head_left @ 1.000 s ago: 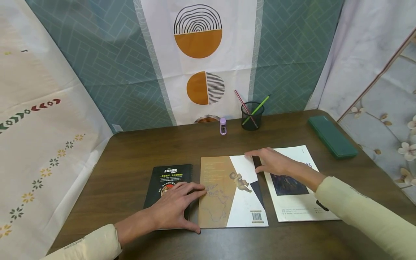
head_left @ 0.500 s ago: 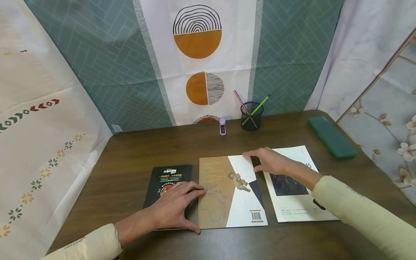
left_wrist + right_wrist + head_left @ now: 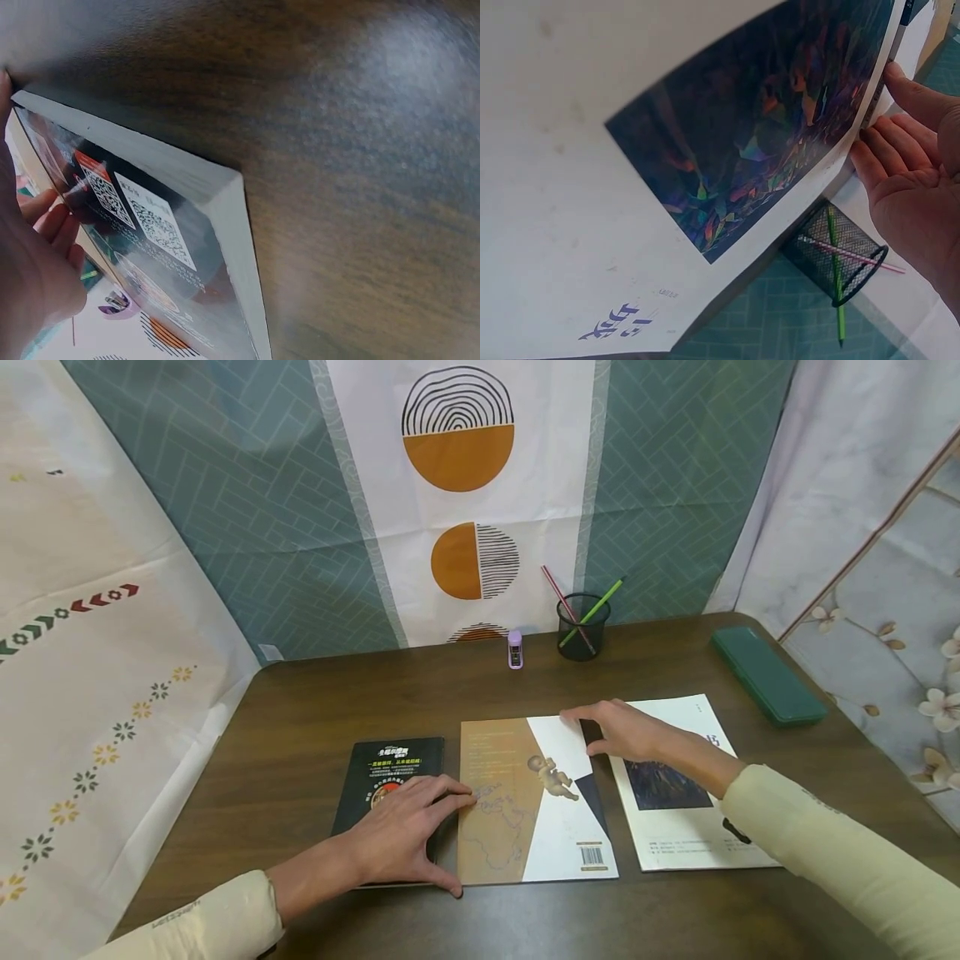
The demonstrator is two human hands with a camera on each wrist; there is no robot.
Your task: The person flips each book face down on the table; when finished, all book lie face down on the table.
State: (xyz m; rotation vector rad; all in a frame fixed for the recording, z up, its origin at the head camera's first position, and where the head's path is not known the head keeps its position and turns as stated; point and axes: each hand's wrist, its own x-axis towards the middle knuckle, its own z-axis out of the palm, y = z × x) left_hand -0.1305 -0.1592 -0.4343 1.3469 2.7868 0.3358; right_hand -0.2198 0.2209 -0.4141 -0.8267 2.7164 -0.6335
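Head view: brown book (image 3: 525, 802) shows barcode; black book (image 3: 393, 772) bears QR codes.

— What sort of place are we looking at?
— A study desk (image 3: 300, 710): books (image 3: 536, 802) are lying flat, a mesh pen cup (image 3: 582, 628) is standing by patterned backdrop cloths (image 3: 457, 493).

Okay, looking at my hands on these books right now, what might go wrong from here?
The left hand lies across the black book and the edge of the brown-and-white book, so moving one may drag the other. The right hand spans that book's far corner and the white book; pressure there might crease a cover. A broad sweep toward the wall might tip the mesh pen cup.
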